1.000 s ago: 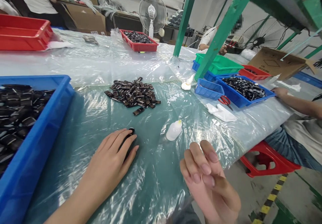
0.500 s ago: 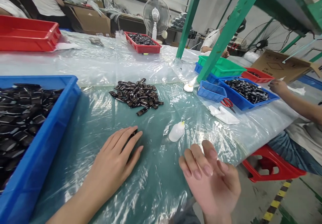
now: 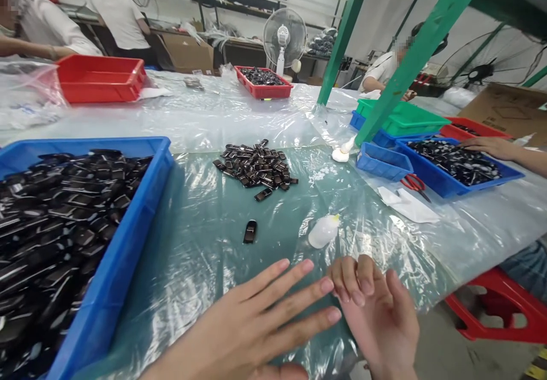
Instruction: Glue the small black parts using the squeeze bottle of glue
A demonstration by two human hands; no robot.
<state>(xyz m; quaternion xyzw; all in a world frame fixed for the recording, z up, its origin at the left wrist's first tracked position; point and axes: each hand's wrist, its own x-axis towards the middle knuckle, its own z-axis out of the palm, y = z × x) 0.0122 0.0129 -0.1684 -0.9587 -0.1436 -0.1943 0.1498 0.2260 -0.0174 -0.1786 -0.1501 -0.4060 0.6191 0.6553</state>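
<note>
My left hand (image 3: 260, 317) lies flat and open near the table's front edge, fingers stretched toward my right hand (image 3: 376, 311), whose palm faces up with loosely curled fingers and holds nothing. The fingertips of the two hands nearly touch. A single small black part (image 3: 250, 231) lies alone on the plastic sheet, beyond my left hand. Farther back is a pile of several black parts (image 3: 256, 166). A small white squeeze bottle (image 3: 323, 231) lies on its side just beyond my right hand. A blue bin (image 3: 128, 237) full of black parts stands at my left.
Clear plastic sheeting covers the green table. Right: small blue trays (image 3: 382, 160), a co-worker's blue bin of parts (image 3: 457, 166), red scissors (image 3: 412, 183), white cloth, green post (image 3: 410, 55). Back: red bins (image 3: 100, 78), a fan (image 3: 284, 38), other people. A red stool (image 3: 504, 311) stands at the right.
My left hand has lifted off the single black part and drawn back toward my right hand, leaving the part on the sheet. The camera view has shifted left.
</note>
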